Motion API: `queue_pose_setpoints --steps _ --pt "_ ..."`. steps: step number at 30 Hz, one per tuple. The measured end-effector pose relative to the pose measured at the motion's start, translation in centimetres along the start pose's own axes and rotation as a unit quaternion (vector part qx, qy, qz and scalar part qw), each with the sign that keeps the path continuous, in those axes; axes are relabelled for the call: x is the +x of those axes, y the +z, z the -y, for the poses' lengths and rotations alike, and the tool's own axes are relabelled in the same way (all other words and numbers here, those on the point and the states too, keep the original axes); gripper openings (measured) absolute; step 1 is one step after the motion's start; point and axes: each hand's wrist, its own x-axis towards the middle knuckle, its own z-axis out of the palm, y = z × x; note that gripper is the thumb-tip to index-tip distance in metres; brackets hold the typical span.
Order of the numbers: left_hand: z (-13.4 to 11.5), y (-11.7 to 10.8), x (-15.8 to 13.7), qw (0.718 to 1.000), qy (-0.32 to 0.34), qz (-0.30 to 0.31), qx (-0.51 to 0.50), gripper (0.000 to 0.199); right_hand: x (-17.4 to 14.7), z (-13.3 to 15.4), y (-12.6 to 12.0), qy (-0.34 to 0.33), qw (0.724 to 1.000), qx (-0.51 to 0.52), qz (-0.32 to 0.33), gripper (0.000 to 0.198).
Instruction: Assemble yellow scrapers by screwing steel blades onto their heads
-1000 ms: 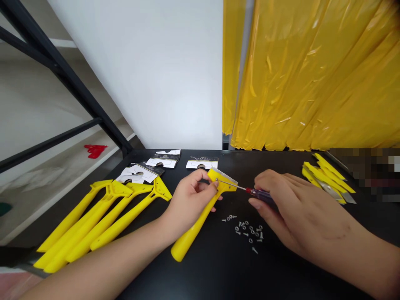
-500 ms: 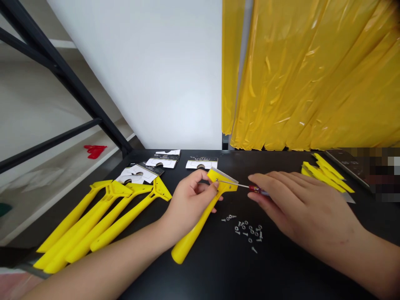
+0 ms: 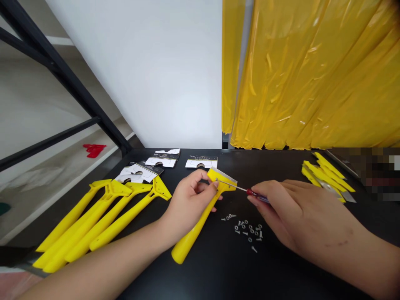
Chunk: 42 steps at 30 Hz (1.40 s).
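Yellow sheeting beside a white panel, a red, possibly plastic item on the shelf

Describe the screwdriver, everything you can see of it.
The screwdriver has a thin, straight, metal-looking shaft and a glossy handle, red in front and dark purplish behind, perhaps plastic. It slopes gently down toward the right, above the black table. The right grip holds it, hiding the handle's rear. Its tip appears to meet a screw in the yellow scraper.

Bare hands, bare forearms, faint marks
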Motion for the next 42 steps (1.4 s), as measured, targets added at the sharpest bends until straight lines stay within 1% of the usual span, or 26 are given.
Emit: queue_pose_setpoints --steps 4,8,10,13,16,19,25,29,32,34,38,42 --pt "0.08 -0.11 0.16 1.000 0.000 -0.005 0.001 0.029 -0.16 -0.04 0.03 -0.014 0.999 0.025 0.030 0.014" --pt "0.05 -0.21 0.30 1.000 0.001 -0.013 0.002 0.030 -0.17 -0.21 0.44 -0.026 0.998 0.007 0.058 0.016" --pt "-0.01 -0.23 0.28 1.000 0.002 -0.016 0.001 0.031 -0.06 -0.32 0.58 -0.019 0.998 -0.005 0.055 0.020" --pt "-0.16 -0.20 0.10 1.000 0.004 -0.014 0.001 0.030 0.12 -0.43 0.51 -0.006 1.000 -0.003 0.031 0.014" --pt "-0.35 -0.11 -0.10 1.000 0.006 -0.008 0.006 0.028 0.21 -0.41 0.20 -0.018 0.999 0.002 0.028 0.013" --pt "-0.42 -0.03 -0.15 1.000 0.006 -0.002 0.008 0.028 0.25 -0.32 -0.07 -0.010 0.999 -0.012 0.030 0.020" --pt "-0.26 -0.05 -0.12 1.000 0.013 0.012 0.011 0.027 0.36 -0.33 -0.24 -0.003 0.999 -0.044 0.011 0.036" --pt "-0.28 -0.09 -0.10 1.000 0.014 0.002 0.017 0.028 0.51 -0.21 -0.22 0.012 0.999 -0.035 0.011 0.033" --pt "-0.32 -0.06 -0.05 1.000 0.011 0.004 0.018 0.027 0.64 -0.03 -0.26 0.007 0.998 -0.054 0.015 0.039" --pt "-0.34 -0.02 -0.06 1.000 0.011 0.002 0.017 0.027 0.71 0.03 -0.30 0.015 0.999 -0.043 0.024 0.038" --pt "-0.36 -0.02 -0.13 1.000 0.014 0.000 0.019 0.026 0.77 0.03 -0.33 0.011 0.999 -0.037 0.028 0.038" --pt "-0.22 -0.12 -0.09 1.000 0.019 0.001 0.019 0.027 0.66 0.06 -0.33 0.020 0.999 0.002 0.027 0.031"
